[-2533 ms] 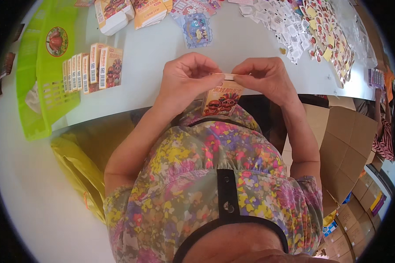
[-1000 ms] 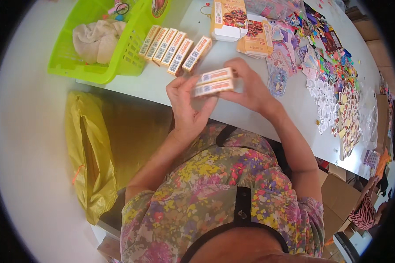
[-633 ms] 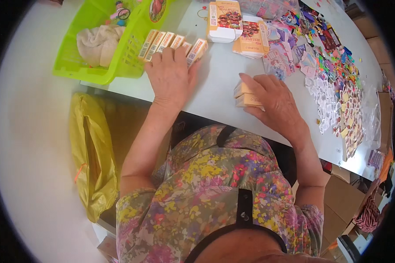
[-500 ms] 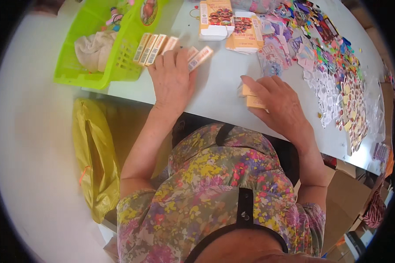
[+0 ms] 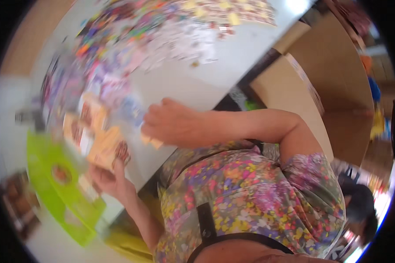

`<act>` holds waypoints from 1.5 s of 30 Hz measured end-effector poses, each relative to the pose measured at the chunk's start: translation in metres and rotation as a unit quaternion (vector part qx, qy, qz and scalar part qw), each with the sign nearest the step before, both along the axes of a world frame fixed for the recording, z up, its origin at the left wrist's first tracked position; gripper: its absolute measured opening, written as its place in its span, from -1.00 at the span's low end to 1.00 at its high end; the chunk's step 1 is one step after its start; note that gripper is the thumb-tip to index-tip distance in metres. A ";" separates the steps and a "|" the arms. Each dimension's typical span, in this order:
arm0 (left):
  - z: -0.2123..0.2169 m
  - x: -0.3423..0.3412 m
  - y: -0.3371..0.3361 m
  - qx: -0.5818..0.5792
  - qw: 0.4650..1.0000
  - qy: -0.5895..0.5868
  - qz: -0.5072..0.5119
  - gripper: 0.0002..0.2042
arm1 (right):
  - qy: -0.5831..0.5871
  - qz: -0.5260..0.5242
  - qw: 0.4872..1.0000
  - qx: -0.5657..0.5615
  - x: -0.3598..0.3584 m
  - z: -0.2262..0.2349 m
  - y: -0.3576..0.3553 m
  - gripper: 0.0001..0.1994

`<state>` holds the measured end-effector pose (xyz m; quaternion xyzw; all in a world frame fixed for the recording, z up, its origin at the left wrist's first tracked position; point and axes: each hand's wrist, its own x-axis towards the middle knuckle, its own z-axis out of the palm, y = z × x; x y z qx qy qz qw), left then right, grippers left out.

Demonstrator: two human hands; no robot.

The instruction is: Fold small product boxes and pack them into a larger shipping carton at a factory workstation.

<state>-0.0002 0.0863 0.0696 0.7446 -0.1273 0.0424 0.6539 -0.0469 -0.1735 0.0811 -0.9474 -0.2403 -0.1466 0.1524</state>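
Left hand (image 5: 107, 179) at the near counter (image 5: 193, 85) edge, grip closed on a blurred orange pack (image 5: 105, 147) beside the green basket (image 5: 59, 188) (contents unreadable), right hand (image 5: 169, 122) palm-down, grip pinching a small tan box (image 5: 150, 141), sticker sheets (image 5: 171, 26) spread beyond.

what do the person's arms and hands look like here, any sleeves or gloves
Both hands are bare: no gloves, rings or watch show, though the picture is blurred. The left hand and right hand lead to bare forearms. The short sleeves of a multicoloured floral top end near the elbows. A black strap crosses its front.
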 end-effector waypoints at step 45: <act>-0.047 -0.020 -0.409 0.131 0.716 -0.171 -0.664 -0.57 | 0.214 -0.283 0.801 -0.483 -0.193 -0.293 -0.539 -0.56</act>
